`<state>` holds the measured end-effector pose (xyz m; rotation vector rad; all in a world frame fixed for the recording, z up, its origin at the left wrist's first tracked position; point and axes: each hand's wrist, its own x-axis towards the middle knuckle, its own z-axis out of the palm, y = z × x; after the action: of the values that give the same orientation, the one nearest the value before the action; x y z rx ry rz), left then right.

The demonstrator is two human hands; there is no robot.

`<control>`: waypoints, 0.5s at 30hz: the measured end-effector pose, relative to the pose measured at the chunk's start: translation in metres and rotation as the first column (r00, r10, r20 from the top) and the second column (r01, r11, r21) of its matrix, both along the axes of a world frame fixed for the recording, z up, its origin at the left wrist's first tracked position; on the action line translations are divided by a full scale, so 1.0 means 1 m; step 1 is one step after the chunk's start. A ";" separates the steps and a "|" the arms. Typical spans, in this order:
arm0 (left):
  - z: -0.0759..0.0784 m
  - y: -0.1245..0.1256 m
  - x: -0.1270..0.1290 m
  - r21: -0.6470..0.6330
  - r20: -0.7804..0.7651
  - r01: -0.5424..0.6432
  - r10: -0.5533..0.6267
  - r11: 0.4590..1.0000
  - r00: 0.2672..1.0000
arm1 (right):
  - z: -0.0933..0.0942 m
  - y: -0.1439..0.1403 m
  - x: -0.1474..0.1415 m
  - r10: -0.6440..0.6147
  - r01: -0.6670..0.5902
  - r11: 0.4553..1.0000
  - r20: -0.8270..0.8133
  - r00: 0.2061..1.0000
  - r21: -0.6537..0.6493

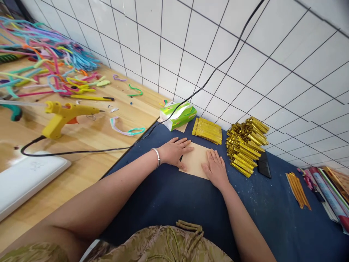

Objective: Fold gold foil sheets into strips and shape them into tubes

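A tan sheet of paper (196,160) lies flat on the dark blue table cover (174,203). My left hand (174,152) rests on its left edge, fingers spread, with a silver bangle at the wrist. On the right edge lies my right hand (216,168), palm down and fingers stretched out. Just beyond the paper is a flat stack of gold foil sheets (207,130). Right of my right hand sits a pile of folded gold foil strips (245,145).
A green tissue box (178,115) stands by the tiled wall. To the left are a yellow glue gun (58,114), its black cord (89,151) crossing the table, colourful pipe cleaners (54,65) and a white device (29,178). A phone (264,164), orange strips (298,190) and books (327,189) lie right.
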<state>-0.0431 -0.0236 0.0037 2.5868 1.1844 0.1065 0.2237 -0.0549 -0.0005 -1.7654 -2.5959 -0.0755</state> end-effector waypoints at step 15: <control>0.035 0.001 -0.032 -0.111 -0.053 -0.033 0.027 0.993 0.998 | 0.008 0.014 0.030 -0.043 0.087 0.971 -0.192 0.980 0.225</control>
<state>-0.0747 -0.0225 0.0391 2.4886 1.2114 -0.0197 0.2533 -0.0410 0.0076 -1.6869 -2.2950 -0.1957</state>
